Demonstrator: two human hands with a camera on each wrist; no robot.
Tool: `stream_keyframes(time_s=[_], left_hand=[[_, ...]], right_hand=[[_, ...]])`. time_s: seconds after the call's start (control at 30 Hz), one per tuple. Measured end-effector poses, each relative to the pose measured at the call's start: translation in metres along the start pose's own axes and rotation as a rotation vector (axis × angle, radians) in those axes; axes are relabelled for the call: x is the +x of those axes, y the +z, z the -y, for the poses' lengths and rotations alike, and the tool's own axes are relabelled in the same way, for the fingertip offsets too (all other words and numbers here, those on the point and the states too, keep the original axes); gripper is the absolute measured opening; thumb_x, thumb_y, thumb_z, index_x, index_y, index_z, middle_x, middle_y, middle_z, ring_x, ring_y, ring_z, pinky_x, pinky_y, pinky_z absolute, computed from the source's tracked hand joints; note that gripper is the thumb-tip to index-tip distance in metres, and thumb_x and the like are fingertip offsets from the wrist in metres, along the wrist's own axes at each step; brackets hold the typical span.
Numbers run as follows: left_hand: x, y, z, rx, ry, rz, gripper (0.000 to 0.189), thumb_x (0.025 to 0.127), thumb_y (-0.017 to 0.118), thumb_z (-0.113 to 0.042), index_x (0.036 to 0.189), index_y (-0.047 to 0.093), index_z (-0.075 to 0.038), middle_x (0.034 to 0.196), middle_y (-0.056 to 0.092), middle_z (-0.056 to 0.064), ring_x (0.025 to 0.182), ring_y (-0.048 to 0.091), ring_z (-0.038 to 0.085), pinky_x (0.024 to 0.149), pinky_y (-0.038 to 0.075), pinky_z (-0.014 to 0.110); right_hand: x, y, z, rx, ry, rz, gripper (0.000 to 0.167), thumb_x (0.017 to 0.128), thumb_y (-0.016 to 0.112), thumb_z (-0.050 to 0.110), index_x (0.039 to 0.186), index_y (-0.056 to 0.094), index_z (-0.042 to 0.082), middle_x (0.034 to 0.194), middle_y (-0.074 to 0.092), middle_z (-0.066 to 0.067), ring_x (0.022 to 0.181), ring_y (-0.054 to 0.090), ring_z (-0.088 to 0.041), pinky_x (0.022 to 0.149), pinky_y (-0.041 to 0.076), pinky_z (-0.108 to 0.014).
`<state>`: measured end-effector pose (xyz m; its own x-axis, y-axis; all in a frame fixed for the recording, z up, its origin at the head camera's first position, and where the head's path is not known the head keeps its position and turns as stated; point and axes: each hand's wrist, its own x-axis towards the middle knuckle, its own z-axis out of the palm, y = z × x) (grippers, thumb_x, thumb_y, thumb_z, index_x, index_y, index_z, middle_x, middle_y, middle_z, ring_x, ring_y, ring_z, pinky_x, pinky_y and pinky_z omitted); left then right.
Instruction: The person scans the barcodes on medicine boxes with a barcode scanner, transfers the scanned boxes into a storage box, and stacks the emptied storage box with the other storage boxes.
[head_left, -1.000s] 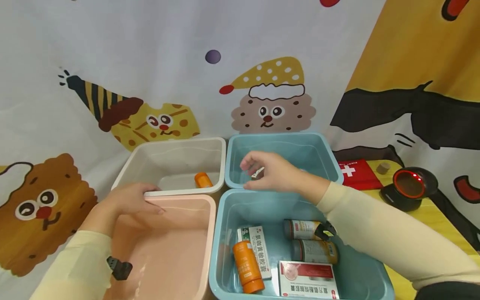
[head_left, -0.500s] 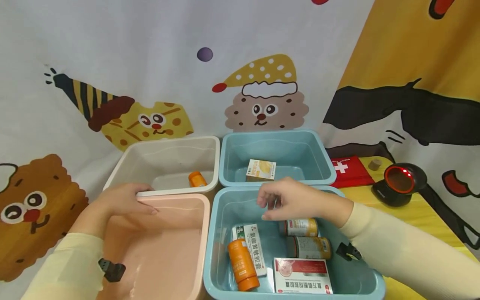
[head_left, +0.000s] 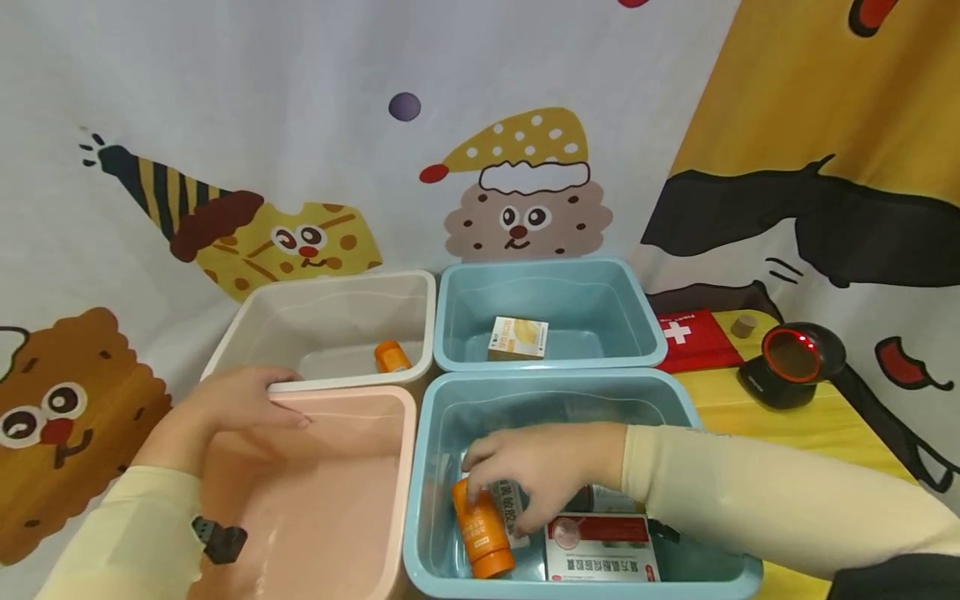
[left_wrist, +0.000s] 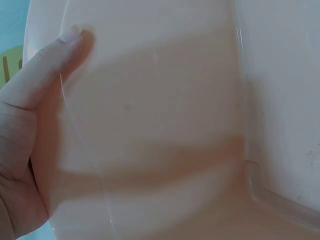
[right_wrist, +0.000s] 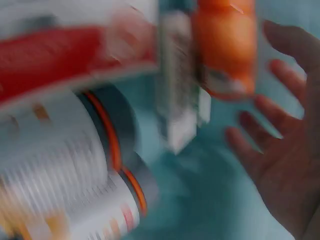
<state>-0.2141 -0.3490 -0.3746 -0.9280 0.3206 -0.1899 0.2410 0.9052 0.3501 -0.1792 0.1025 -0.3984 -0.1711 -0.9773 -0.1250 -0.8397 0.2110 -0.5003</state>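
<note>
In the head view my right hand is down in the front blue bin, close over an orange bottle. Its fingers are spread, and a gap to the bottle shows in the blurred right wrist view. Partly under this bottle lies a white medicine box with dark lettering. Beside them is a red-and-white medicine box. Two white bottles with dark, orange-ringed caps, one a large bottle, lie mostly hidden behind my arm. My left hand rests across the adjoining rims, its thumb inside the pink bin.
Behind, the grey bin contains another orange bottle. A yellow-and-white box stands in the back blue bin. On the yellow table to the right are a red first-aid pouch and a black scanner.
My right hand has left the yellow-and-white box in the back blue bin, then moved toward me and down to the orange bottle in the front one. My left hand has stayed at the rims.
</note>
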Motion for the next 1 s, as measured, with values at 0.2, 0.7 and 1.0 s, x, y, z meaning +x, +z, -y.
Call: stream_keyframes(time_s=[0.2, 0.7, 1.0], left_hand=[[0.002, 0.001, -0.002, -0.003, 0.014, -0.009, 0.065, 0.079, 0.091, -0.055, 0.123, 0.073, -0.010, 0.098, 0.071, -0.005, 0.091, 0.062, 0.020, 0.087, 0.054, 0.053], [-0.001, 0.000, 0.000, -0.018, -0.012, 0.002, 0.066, 0.079, 0.091, -0.054, 0.125, 0.073, -0.009, 0.100, 0.072, -0.003, 0.092, 0.063, 0.023, 0.086, 0.055, 0.058], [0.001, -0.001, -0.003, -0.001, -0.007, 0.006, 0.067, 0.079, 0.091, -0.054, 0.125, 0.072, -0.009, 0.100, 0.072, -0.003, 0.092, 0.063, 0.023, 0.086, 0.055, 0.057]], right_hand=[[0.017, 0.016, 0.001, -0.191, -0.072, 0.053, 0.059, 0.080, 0.096, 0.032, 0.133, 0.071, 0.035, 0.148, 0.052, 0.003, 0.131, 0.046, -0.007, 0.105, 0.040, -0.017], [0.026, 0.020, 0.002, -0.339, 0.044, 0.090, 0.059, 0.072, 0.102, 0.022, 0.121, 0.072, 0.033, 0.118, 0.058, 0.014, 0.105, 0.053, -0.001, 0.092, 0.047, -0.015], [0.022, 0.012, 0.004, -0.233, 0.155, 0.189, 0.059, 0.071, 0.102, 0.015, 0.118, 0.069, 0.032, 0.109, 0.064, 0.020, 0.093, 0.057, 0.001, 0.086, 0.051, -0.019]])
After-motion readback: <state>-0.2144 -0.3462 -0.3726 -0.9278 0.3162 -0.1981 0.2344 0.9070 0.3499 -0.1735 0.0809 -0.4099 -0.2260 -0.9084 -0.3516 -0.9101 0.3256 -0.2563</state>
